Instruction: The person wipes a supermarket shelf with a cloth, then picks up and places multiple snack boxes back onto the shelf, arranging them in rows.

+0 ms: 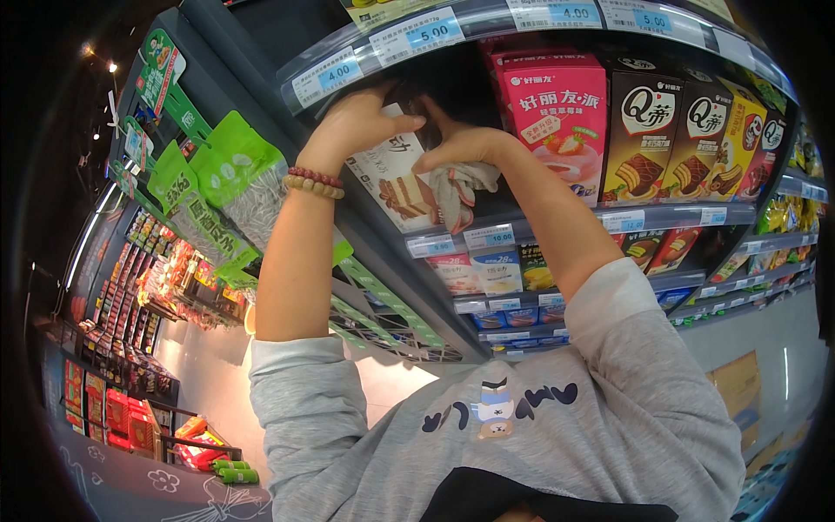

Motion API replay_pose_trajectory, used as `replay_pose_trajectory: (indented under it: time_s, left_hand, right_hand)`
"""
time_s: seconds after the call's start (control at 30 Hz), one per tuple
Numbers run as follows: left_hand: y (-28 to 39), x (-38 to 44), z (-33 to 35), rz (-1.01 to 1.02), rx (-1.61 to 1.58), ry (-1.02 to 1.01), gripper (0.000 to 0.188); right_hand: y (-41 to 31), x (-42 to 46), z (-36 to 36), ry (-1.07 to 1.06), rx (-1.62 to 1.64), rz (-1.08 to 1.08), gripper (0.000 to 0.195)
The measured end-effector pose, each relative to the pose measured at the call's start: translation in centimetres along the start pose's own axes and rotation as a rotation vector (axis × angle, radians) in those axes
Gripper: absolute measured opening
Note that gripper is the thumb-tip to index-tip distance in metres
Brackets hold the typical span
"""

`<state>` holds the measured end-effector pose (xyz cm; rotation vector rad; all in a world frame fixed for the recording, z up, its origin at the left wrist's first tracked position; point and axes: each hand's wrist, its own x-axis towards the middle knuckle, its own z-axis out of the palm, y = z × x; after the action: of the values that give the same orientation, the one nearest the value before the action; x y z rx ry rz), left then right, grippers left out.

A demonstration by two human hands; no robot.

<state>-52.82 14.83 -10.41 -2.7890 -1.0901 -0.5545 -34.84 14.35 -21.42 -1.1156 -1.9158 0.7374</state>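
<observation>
A white carton of layered cake [399,176] stands tilted at the left end of a shelf compartment. My left hand [359,124], with two bead bracelets at the wrist, grips its upper part; the thumb lies across the front and the other fingers are partly hidden behind the carton. My right hand [462,142] reaches in from the other side, its thumb at the carton's right edge. A crumpled grey cloth with reddish edging [460,189] hangs from under the right palm, held against the carton. Darkness inside the shelf hides some of the right fingertips.
A pink carton of strawberry pies [558,124] and brown chocolate cake cartons [642,130] stand to the right. Overhead runs a shelf edge with price tags [417,36]. Green snack pouches [238,169] hang at the left beside a dark shelf upright. Lower shelves hold small cartons [497,273].
</observation>
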Motion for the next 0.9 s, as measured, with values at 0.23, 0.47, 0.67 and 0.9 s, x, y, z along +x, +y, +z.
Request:
replay_pose_trajectory:
  time_s: [0.23, 0.47, 0.67, 0.9]
  left_hand:
    - [0.0, -0.3, 0.0, -0.081, 0.070, -0.034, 0.083]
    - [-0.6, -0.8, 0.8, -0.003, 0.142, 0.033, 0.084]
    - [-0.5, -0.7, 0.9, 0.023, 0.118, 0.073, 0.082]
    - [0.4, -2.0, 0.4, -0.011, 0.102, 0.073, 0.083]
  right_hand:
    - [0.3, -0.2, 0.2, 0.012, -0.033, 0.010, 0.138]
    - [-2.0, -5.2, 1.8, 0.217, -0.247, 0.004, 0.126]
    - [-2.5, -12.2, 2.2, 0.226, -0.153, -0.216, 0.103]
    - [-3.8, -16.9, 0.7, 0.102, -0.116, -0.185, 0.095]
